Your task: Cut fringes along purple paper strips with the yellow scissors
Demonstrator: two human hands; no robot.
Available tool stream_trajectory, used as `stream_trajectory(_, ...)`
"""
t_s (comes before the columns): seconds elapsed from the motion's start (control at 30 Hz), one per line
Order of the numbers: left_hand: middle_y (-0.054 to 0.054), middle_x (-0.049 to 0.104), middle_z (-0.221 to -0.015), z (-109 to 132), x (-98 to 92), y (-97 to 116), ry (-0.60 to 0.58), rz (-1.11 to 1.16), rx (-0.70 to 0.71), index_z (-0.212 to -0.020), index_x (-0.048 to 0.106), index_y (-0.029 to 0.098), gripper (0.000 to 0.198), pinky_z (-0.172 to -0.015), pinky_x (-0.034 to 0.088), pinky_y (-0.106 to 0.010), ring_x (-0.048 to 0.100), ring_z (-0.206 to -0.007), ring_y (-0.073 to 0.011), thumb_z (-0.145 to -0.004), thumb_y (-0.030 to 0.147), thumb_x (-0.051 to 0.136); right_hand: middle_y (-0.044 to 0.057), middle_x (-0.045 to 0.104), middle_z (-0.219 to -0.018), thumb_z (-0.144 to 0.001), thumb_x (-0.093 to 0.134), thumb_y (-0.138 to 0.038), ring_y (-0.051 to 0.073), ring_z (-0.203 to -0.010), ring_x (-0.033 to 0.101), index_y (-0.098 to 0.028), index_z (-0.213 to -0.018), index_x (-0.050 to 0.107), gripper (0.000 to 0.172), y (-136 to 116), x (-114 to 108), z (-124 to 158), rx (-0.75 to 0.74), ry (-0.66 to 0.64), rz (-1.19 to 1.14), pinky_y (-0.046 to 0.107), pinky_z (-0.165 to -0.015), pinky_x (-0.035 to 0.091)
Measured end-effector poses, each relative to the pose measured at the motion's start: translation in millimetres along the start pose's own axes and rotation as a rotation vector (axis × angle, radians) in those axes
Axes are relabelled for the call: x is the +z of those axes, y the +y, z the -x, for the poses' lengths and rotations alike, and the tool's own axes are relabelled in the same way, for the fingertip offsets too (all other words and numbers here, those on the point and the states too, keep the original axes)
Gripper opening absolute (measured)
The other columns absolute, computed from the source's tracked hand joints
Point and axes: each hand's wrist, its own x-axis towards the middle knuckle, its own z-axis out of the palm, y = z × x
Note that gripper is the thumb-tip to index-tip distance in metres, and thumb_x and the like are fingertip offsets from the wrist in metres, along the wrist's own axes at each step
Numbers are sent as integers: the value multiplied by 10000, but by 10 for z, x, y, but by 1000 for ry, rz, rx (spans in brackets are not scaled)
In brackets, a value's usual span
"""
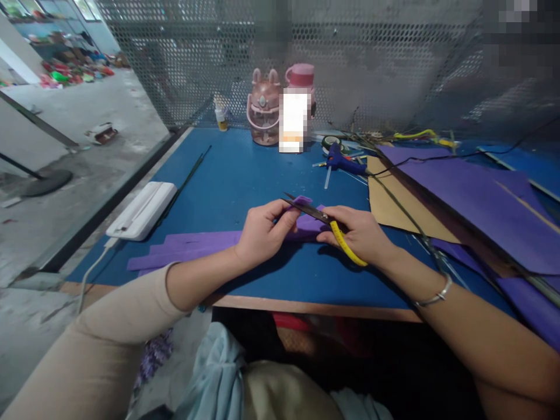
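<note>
My right hand is closed round the yellow handles of a pair of scissors, whose dark blades point left across a purple strip. Between the thumb and fingers of my left hand I pinch that purple strip, close to the blade tips. How far the blades are apart is hard to make out. More purple strips lie in a layered stack on the blue table, running under my left hand and wrist. Part of the stack shows between my hands, below the scissors.
Purple sheets and brown cardboard lie on the right. A blue glue gun, green tape, a pink bottle and a lit screen stand or lie behind. A white corded box is at left.
</note>
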Motion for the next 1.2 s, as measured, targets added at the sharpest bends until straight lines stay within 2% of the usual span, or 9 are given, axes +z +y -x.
stream_trajectory(0.13,-27,692,-701,-27,53,-55,-89,251,-189,-847,627,142,280,-638,482,-219,617,-630,-107,-900,400,532,69,691,-863,-840,611,-539,183,-731,636,-184,-1005,632,392,41,-4,-15,25,3,19,284,-676,496)
stream_trajectory(0.23,-11,655,-643,-39,77,-53,-138,350,-272,-865,614,134,299,-570,470,-201,577,-553,-91,-893,420,534,58,669,-828,-836,613,-545,174,-703,614,-176,-985,612,398,62,-26,-24,51,-19,43,279,-653,484)
stream_trajectory(0.4,34,552,-535,-46,53,-22,-65,286,-230,-817,631,139,298,-479,387,-170,475,-468,-59,-898,407,529,93,632,-974,-726,595,-728,206,-760,592,-186,-1139,531,684,76,-37,-9,70,-122,72,324,-676,476)
stream_trajectory(0.5,40,539,-510,-52,37,-16,-10,250,-215,-846,656,143,303,-461,367,-172,452,-449,-57,-897,414,532,90,611,-972,-721,521,-788,202,-745,573,-189,-1163,515,745,65,-30,-4,74,-162,47,328,-672,464)
stream_trajectory(0.6,42,526,-493,-51,37,-2,-9,234,-188,-876,679,144,286,-445,354,-175,439,-437,-61,-894,394,541,87,600,-954,-722,490,-805,197,-736,550,-180,-1155,524,762,44,-29,-13,76,-155,23,324,-664,452)
stream_trajectory(0.7,37,526,-488,-45,39,10,-28,206,-145,-852,697,147,271,-448,353,-177,437,-439,-62,-896,362,538,86,603,-940,-741,510,-775,199,-754,555,-177,-1149,540,725,24,-31,-22,69,-147,-7,322,-676,455)
stream_trajectory(0.87,36,535,-490,-45,32,10,-57,173,-112,-809,705,152,272,-468,365,-177,450,-443,-63,-892,352,540,83,644,-931,-799,554,-677,209,-805,604,-184,-1085,581,570,17,-21,-22,44,-104,-69,326,-726,485)
stream_trajectory(1.13,39,542,-514,-39,33,2,-60,194,-171,-876,692,149,274,-468,370,-179,462,-453,-65,-896,366,527,62,687,-873,-823,616,-563,192,-742,634,-184,-1031,628,432,18,-15,-10,72,-78,-73,298,-669,492)
stream_trajectory(1.2,37,545,-520,-34,30,3,-72,197,-184,-818,669,149,285,-479,378,-183,472,-465,-68,-897,380,522,55,687,-866,-827,625,-534,182,-723,627,-184,-1027,632,403,12,-16,-8,89,-83,-73,291,-657,487)
